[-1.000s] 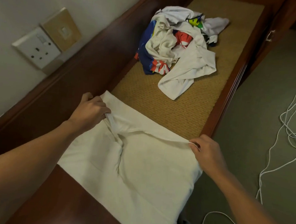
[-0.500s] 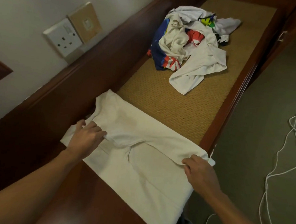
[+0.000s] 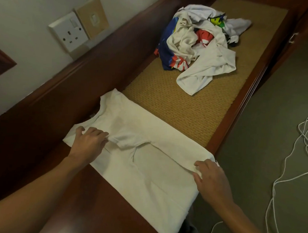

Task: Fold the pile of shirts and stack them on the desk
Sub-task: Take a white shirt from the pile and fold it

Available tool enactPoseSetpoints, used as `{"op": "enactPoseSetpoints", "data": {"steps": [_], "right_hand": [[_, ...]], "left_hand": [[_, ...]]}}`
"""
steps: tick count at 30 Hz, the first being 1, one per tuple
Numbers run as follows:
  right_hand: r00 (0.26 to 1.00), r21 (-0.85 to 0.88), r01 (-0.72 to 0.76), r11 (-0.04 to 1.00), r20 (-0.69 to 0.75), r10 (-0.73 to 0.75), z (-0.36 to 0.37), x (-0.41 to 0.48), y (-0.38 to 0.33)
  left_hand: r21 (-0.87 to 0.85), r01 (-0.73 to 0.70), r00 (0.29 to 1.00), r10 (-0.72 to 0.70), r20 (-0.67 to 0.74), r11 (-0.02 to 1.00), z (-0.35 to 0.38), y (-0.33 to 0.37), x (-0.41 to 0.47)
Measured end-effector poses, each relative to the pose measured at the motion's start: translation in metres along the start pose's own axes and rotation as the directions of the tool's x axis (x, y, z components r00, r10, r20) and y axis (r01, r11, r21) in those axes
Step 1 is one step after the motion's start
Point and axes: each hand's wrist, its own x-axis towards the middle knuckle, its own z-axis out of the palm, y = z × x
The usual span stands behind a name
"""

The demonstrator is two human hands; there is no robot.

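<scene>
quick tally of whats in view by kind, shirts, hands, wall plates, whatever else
white shirt, spread flat: 1
shirt pile (shirts inside it can't be counted): 1
hands: 2, left hand and right hand, both pinching the white shirt
wall plates: 2, white socket and beige plate
woven mat: 1
cord tangle on the floor: 1
total: 8

Dim warm indoor light, soft focus, wide-angle edge distortion.

Behind the left grip point(image 3: 88, 141) and the right grip point(image 3: 212, 181), bare forearms point(image 3: 37, 190) are seen, left uncovered by any sleeve as far as the frame edge.
</scene>
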Motion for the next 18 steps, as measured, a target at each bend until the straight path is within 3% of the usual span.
{"op": "enactPoseSetpoints", "data": {"steps": [3,8,12,15,18], "right_hand": [[0.997,-0.08,-0.075,0.994,-0.032,0.073,0.012,-0.011,0.007],[0.981,-0.126,-0.175,0.977,-0.11,0.162,0.016,-0.024,0.012],[0.961,-0.164,-0.278,0.947,-0.056,0.272,0.009,-0.024,0.025],[0.971,-0.249,-0.235,0.94,-0.011,0.24,-0.001,-0.021,0.037],[0.968,-0.196,-0.226,0.954,-0.152,0.198,-0.011,-0.026,0.049]], "left_hand": [[0.0,-0.074,0.995,0.074,0.065,0.997,0.011,0.01,-0.009],[-0.039,-0.258,0.966,0.258,-0.006,0.965,0.012,0.036,-0.011],[-0.048,-0.357,0.932,0.36,0.052,0.933,0.011,0.055,0.001],[-0.036,-0.341,0.93,0.343,0.134,0.939,0.012,0.064,0.013],[-0.032,-0.25,0.953,0.252,0.17,0.968,0.013,0.068,0.019]]}}
